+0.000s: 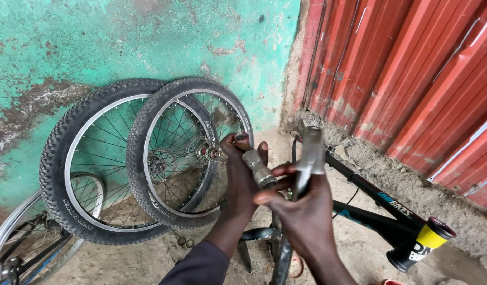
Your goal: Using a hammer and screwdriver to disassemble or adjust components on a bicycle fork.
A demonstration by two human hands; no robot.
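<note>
Head view, the only one I have: looking down over both hands in front of a flaking green wall [148, 37]. My left hand [242, 174] is closed around a short grey metal cylinder [258, 168], threaded or knurled at its lower end; the thumb sits on top of it, near a brownish cap. My right hand [301, 211] is closed on a silver handlebar stem [309, 153], which stands nearly upright, its square top above the fingers. The two parts sit just beside each other; I cannot tell whether they touch. Under the hands lies a black bicycle frame [380, 208], its tube running to the lower right and ending in a yellow-banded head tube [430, 240]. Two spoked wheels lean against the wall at left: a larger knobby-tyred wheel [59, 158] behind, a smaller wheel [143, 153] overlapping it in front, its hub axle near my left knuckles. Part of a bare rim [11, 232] shows at the lower left corner. Red corrugated sheeting [412, 68] fills the right side. The ground is sandy concrete [359, 248].
</note>
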